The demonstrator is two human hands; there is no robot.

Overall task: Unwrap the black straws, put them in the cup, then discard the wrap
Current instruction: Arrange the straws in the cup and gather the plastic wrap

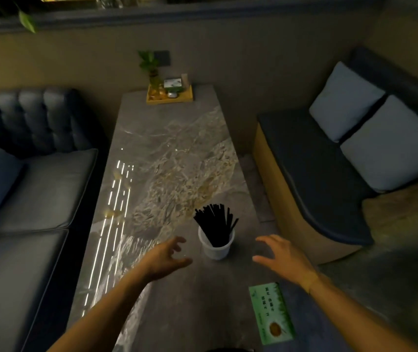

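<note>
**Straws in the cup, both hands open either side**

The long marbled surface [177,153] runs away toward 12 o'clock, a dark sofa [32,179] along its 9 o'clock side and a bench with pale cushions [370,128] at 3 o'clock. Near the front edge, the left hand [163,259] hovers at 9 o'clock of the cup, fingers spread, grip open and holding nothing. The right hand [282,257] hangs at 3 o'clock of the cup, fingers splayed, grip open and empty too. Between them stands the white cup [216,246], upright on the surface, apart from both hands. The black straws [214,224] stand bundled inside it, fanning out toward 12 o'clock. A green packet [271,313] lies flat at 5 o'clock of the cup, under the right forearm. Far off at 12 o'clock sits a yellow tray [169,96] with a small plant [149,64].
</note>
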